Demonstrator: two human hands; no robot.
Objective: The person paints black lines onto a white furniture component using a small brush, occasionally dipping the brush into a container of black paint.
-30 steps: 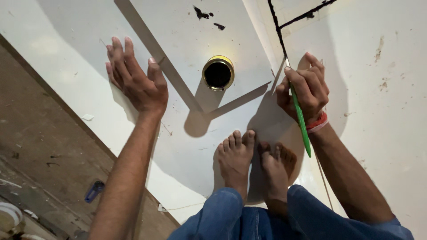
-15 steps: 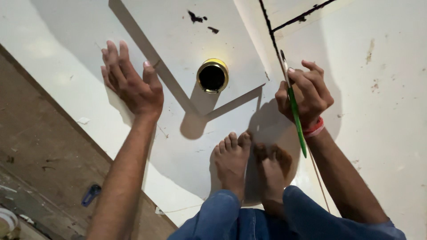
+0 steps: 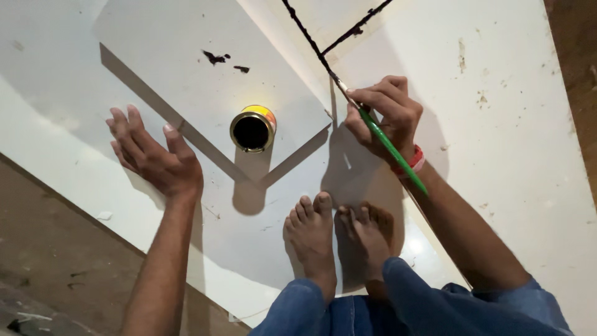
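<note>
While our right hand pinches a green brush, its tip on the dark line painted along the board seam, our left hand rests flat and spread wide on the white board, grasping nothing. Between the hands stands an open paint can, near two dark splatters. Our bare feet sit just below, blue jeans at the knees. Since a second ago, the brush hand has shifted up the line; the left hand has stayed put.
</note>
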